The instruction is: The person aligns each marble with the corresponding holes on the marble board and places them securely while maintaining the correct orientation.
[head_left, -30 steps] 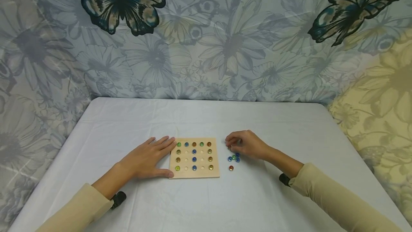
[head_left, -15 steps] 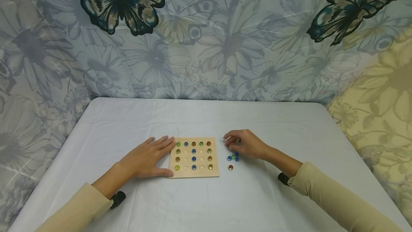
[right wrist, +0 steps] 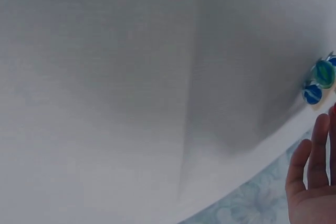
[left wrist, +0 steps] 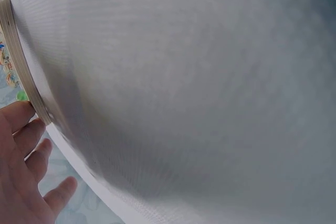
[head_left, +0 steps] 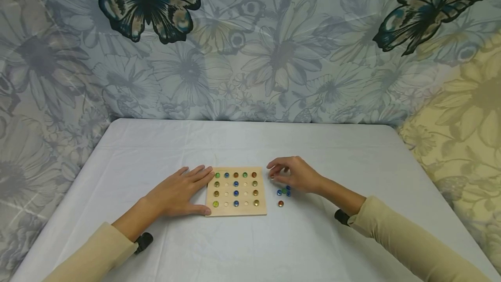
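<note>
No brand, label or writing readable anywhere in these views. You're working at a table w/ a pale grey-white cloth lying fairly smooth over it, a few faint creases; behind and to both sides a curtain is hanging, grey-blue flower print w/ big dark butterflies, going yellowish at far right. Wooden peg board is sitting flat near the table's middle, a grid of shallow holes, glass marbles sitting in many of them: full top row, blue ones down the centre column, amber ones down the right column, green/yellow on the left; several holes bare. Your left hand is lying flat on the cloth w/ fingers straight and spread, fingertips touching the board's left edge and thumb at its near-left corner; holding nothing. Left wrist view is showing the same: fingers butting against the board's edge. Your right hand is hovering just right of the board's top-right corner, fingers curled in toward the thumb in a pinch; something small seems to be sitting at the fingertips but it's too small to tell for sure, so can't confirm a grip. Loose marbles are lying on the cloth just under/near side of that hand, a blue-green cluster, w/ one red marble a bit nearer you, apart from it. Right wrist view is catching two of the cluster, blue and green, just beyond the fingertips.
</note>
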Tool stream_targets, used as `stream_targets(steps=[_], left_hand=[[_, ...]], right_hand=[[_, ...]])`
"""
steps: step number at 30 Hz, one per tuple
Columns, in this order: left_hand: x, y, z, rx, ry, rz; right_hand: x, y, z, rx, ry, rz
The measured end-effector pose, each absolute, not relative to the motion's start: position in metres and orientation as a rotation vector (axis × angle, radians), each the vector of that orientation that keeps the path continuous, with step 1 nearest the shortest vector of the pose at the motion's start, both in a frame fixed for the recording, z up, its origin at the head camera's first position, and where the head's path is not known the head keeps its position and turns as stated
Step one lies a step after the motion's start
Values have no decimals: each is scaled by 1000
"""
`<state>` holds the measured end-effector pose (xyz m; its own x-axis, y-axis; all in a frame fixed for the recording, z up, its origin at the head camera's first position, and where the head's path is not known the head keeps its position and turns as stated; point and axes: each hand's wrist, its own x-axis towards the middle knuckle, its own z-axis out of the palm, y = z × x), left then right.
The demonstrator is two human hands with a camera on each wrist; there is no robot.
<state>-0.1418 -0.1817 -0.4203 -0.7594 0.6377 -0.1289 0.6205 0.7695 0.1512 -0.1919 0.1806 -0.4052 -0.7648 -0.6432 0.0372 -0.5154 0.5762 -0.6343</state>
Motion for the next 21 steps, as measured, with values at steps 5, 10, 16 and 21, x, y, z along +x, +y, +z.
stream_targets(steps=[5,10,16,21], left_hand=[[-142,-182,-420,1003,2789,152],[-142,-182,-420,1006,2790,154],[-142,-182,-420,1012,2794,149],[-142,-182,-420,1023,2793,147]], right_hand=[[-187,171,-403,-1000,2581,-964],[-180,161,-400,-1043,2552,-959],[-175,149,-399,-1081,2511,-965],[-171,140,-399,-1085,2484,-970]])
